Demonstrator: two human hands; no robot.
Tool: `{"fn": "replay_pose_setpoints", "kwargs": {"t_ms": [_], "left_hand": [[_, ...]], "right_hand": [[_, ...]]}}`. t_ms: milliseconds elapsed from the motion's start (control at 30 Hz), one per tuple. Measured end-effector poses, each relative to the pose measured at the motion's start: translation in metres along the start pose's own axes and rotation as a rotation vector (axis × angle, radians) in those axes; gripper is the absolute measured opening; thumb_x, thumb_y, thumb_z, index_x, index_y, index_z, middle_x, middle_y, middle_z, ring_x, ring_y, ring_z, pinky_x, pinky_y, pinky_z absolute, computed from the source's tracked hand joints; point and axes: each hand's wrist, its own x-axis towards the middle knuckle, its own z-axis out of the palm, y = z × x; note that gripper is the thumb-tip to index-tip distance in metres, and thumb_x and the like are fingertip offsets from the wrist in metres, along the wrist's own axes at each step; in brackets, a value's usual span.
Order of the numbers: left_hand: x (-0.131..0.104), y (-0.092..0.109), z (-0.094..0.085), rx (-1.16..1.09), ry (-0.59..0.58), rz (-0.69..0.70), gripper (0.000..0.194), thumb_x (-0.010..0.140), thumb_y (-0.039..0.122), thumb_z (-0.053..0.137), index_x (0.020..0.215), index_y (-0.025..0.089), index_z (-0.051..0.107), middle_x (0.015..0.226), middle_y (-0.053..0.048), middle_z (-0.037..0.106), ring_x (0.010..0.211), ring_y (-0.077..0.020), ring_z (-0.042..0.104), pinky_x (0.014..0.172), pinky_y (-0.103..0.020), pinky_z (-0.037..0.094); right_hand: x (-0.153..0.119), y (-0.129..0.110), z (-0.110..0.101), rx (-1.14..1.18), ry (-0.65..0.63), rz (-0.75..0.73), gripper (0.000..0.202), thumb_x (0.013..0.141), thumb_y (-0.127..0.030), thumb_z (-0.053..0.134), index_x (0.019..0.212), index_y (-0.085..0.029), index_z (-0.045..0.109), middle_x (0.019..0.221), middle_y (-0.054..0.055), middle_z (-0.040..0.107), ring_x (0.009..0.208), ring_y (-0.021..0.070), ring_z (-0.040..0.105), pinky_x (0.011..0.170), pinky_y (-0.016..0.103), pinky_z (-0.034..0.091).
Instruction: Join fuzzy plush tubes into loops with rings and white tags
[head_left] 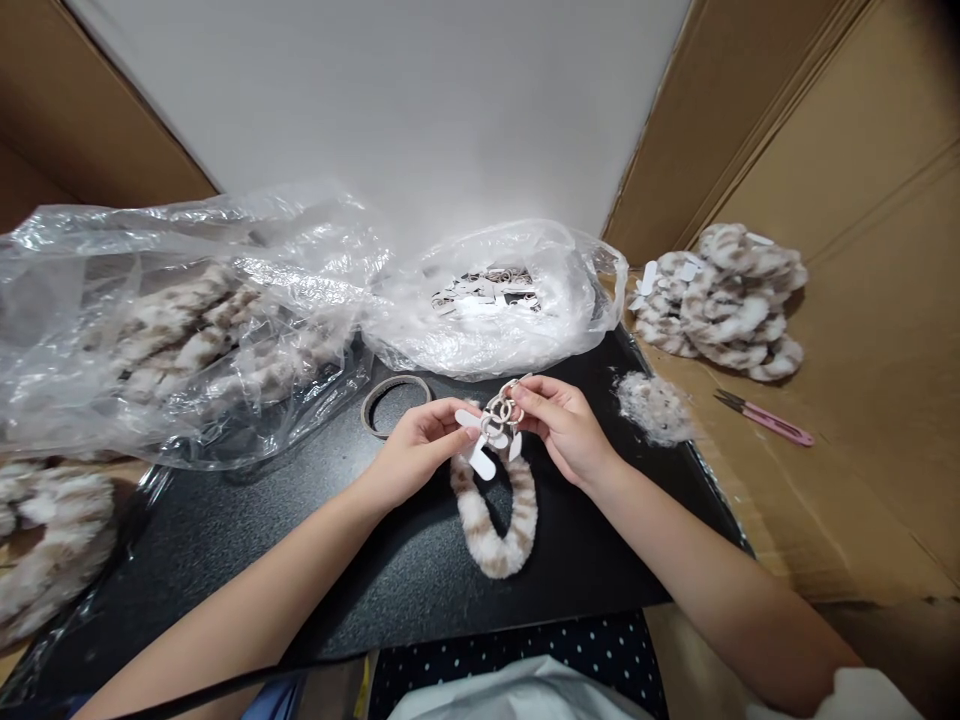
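Observation:
A fluffy white-and-brown strap [496, 545] hangs in a loop below my hands, over the black tabletop. At its top are several pale metal rings [498, 408] and white tabs [482, 464]. My left hand [431, 440] pinches a white tab and the rings' left side between thumb and fingers. On the other side, my right hand [556, 420] pinches the rings near their top right. The exact grip of the fingertips is partly hidden.
Clear plastic bags hold more fluffy straps [187, 330] and small strips with cords [491, 290]. A tape roll [394, 400] lies left of my hands. To the right are a strap pile [731, 300], a fluff clump [656, 408] and pink-handled snips [772, 420] on cardboard.

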Motion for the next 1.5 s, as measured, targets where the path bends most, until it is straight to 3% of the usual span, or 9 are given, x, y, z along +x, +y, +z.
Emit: {"fn": "replay_pose_setpoints", "kwargs": {"t_ms": [300,467,600,1000,1200,1500], "left_hand": [[0.0,-0.009,-0.002,-0.065,0.114,0.067,0.035,0.081,0.025,0.071,0.115,0.022,0.063,0.08,-0.001,0.065,0.067,-0.0108,0.06,0.062,-0.02,0.049],[-0.003,-0.005,0.0,0.108,0.161,0.175,0.011,0.082,0.023,0.07,0.092,0.022,0.074,0.088,-0.003,0.067,0.073,-0.0121,0.06,0.066,-0.021,0.048],[-0.005,-0.001,0.002,0.273,0.155,0.199,0.012,0.083,0.022,0.067,0.089,0.022,0.078,0.09,-0.006,0.068,0.084,-0.017,0.062,0.075,-0.025,0.049],[-0.007,-0.008,0.008,0.155,0.16,0.331,0.026,0.078,0.016,0.072,0.103,0.026,0.076,0.097,-0.005,0.061,0.082,-0.0137,0.057,0.07,-0.023,0.048],[-0.006,-0.005,0.007,0.146,0.217,0.312,0.022,0.076,0.02,0.076,0.097,0.024,0.078,0.094,-0.005,0.063,0.074,-0.0124,0.056,0.063,-0.022,0.047],[-0.005,-0.001,0.01,0.14,0.339,0.289,0.015,0.072,0.024,0.078,0.086,0.02,0.079,0.094,-0.006,0.065,0.08,-0.0153,0.059,0.066,-0.024,0.049]], "right_hand": [[0.002,-0.002,-0.002,0.028,-0.017,0.058,0.033,0.057,-0.041,0.086,0.07,-0.018,0.066,0.064,-0.003,0.059,0.059,0.0088,0.053,0.059,0.023,0.05],[0.001,-0.001,-0.003,0.046,-0.106,0.088,0.03,0.063,-0.04,0.082,0.073,-0.018,0.064,0.065,-0.004,0.057,0.059,0.0092,0.053,0.06,0.024,0.051],[0.001,-0.001,-0.004,0.092,-0.148,0.157,0.031,0.065,-0.04,0.08,0.077,-0.019,0.061,0.063,-0.005,0.055,0.057,0.01,0.054,0.061,0.026,0.052],[0.002,-0.002,-0.002,0.097,-0.081,0.092,0.031,0.06,-0.038,0.082,0.072,-0.018,0.06,0.067,-0.004,0.057,0.056,0.0085,0.049,0.056,0.023,0.047],[0.007,-0.001,-0.007,0.102,-0.034,0.048,0.032,0.059,-0.038,0.082,0.073,-0.019,0.061,0.074,-0.003,0.061,0.057,0.0073,0.048,0.057,0.021,0.045],[0.006,-0.001,-0.008,-0.026,-0.026,-0.037,0.03,0.062,-0.04,0.079,0.072,-0.019,0.06,0.072,-0.003,0.058,0.058,0.0085,0.047,0.056,0.022,0.042]]}}
